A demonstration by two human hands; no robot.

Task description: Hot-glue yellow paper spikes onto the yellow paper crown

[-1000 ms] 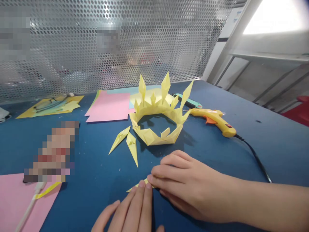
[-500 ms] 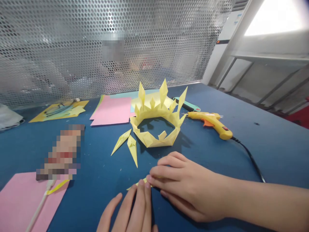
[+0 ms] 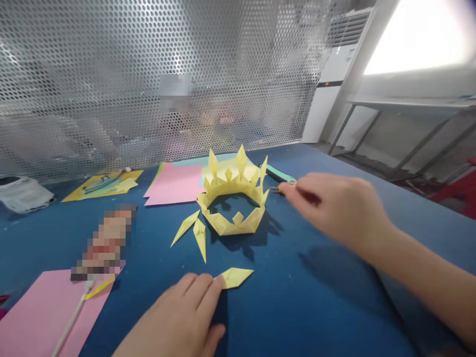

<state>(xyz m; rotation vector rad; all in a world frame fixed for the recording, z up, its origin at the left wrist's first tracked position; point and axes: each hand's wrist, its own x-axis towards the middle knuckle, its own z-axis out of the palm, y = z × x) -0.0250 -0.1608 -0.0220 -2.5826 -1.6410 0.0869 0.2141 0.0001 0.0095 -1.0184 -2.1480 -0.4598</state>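
Observation:
My left hand (image 3: 182, 310) is low in the centre, its closed fingers on the left end of a folded yellow paper diamond (image 3: 237, 278). Over at the right, my right hand (image 3: 330, 203) is wrapped round the hot glue gun; its fingers hide most of the tool. Only the glue gun's tip (image 3: 275, 189) and a bit of yellow body show beyond the thumb. Between and above the hands stands a pale yellow paper crown (image 3: 238, 227) with upright points. Two slim folded paper spikes, one at the left (image 3: 185, 229) and one nearer (image 3: 200, 240), lie beside it.
Pink sheets (image 3: 174, 184) and other coloured paper lie behind the crown, with a green-handled cutter (image 3: 284, 174) to their right. At left are a blurred-out phone (image 3: 106, 243) with a white cable (image 3: 70, 322), a pink sheet (image 3: 33, 307) and a white mask (image 3: 24, 194).
My right hand has left the paper piece and moved right and away from me onto the glue gun. My left hand stays at the paper, now showing more of it. The view has shifted slightly.

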